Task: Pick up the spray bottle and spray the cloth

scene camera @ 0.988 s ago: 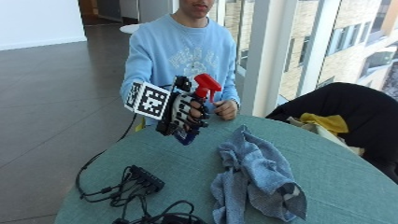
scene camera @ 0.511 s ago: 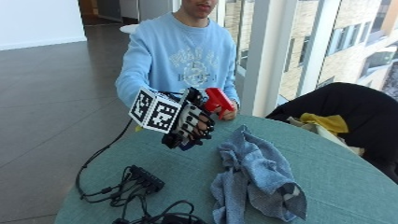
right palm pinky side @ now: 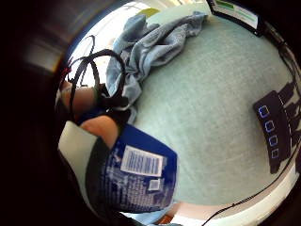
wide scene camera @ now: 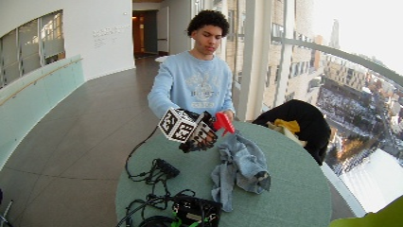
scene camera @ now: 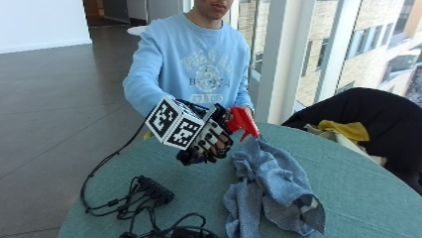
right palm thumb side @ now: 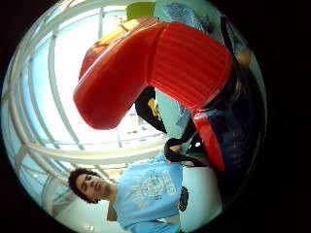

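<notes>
My gloved right hand [scene camera: 206, 140] grips a spray bottle above the round green table [scene camera: 369, 198]. Its red spray head [scene camera: 242, 121] tilts down toward the crumpled blue-grey cloth [scene camera: 272, 191], which lies just beside and below the nozzle. In the wide outside view the hand [wide scene camera: 200, 135] holds the red spray head [wide scene camera: 223, 122] over the upper end of the cloth [wide scene camera: 239, 165]. The bottle's dark blue labelled body [right palm pinky side: 138, 176] fills the little finger side palm view, with the cloth [right palm pinky side: 150, 44] beyond it. The red spray head [right palm thumb side: 155, 68] fills the thumb side palm view.
A black power strip [scene camera: 153, 188] and tangled black cables [scene camera: 171, 225] lie on the table's near left. A black box with cables [wide scene camera: 195, 210] sits at the front edge. A chair draped in a black jacket [scene camera: 369, 114] with yellow fabric [scene camera: 342, 130] stands at the right.
My hand has tipped the bottle over toward the cloth: the red spray head, upright a second ago, now points down at the cloth's upper end.
</notes>
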The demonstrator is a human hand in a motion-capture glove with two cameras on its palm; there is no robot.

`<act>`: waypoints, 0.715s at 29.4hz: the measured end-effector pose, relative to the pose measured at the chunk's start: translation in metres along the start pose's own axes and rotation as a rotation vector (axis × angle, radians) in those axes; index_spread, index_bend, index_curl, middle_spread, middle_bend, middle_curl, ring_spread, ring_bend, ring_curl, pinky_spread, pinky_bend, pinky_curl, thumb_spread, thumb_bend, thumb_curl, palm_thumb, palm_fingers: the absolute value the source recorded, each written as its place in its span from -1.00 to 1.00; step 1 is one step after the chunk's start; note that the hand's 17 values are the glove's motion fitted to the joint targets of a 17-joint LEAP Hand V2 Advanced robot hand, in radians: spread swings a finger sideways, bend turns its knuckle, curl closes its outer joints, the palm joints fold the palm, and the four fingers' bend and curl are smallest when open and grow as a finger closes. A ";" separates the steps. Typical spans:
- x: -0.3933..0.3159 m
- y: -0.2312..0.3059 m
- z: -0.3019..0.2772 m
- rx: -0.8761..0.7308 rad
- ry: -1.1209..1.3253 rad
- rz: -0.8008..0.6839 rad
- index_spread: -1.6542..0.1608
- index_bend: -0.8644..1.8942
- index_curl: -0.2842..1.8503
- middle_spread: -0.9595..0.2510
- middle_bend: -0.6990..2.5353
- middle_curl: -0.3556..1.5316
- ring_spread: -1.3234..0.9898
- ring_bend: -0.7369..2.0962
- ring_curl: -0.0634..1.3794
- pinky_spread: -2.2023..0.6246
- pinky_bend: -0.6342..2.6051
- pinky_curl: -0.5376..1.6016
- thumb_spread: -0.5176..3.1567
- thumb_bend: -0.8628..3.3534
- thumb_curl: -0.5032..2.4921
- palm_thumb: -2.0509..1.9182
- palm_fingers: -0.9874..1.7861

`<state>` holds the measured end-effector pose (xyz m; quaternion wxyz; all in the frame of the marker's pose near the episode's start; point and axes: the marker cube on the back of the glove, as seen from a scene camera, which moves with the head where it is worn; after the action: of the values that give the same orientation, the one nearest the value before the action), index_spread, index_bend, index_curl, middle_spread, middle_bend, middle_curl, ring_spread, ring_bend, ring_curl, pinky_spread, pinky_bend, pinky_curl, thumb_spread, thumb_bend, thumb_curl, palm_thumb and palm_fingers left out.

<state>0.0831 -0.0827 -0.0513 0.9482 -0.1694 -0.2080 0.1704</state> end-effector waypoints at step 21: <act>-0.002 -0.007 0.008 -0.069 0.017 0.057 0.63 -0.27 -0.38 0.46 -0.37 -0.11 0.12 -0.07 -0.36 0.68 -0.48 -0.16 -0.33 -0.61 -0.22 0.48 0.55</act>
<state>0.0794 -0.0876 -0.0419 0.9383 -0.2094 -0.2006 0.1886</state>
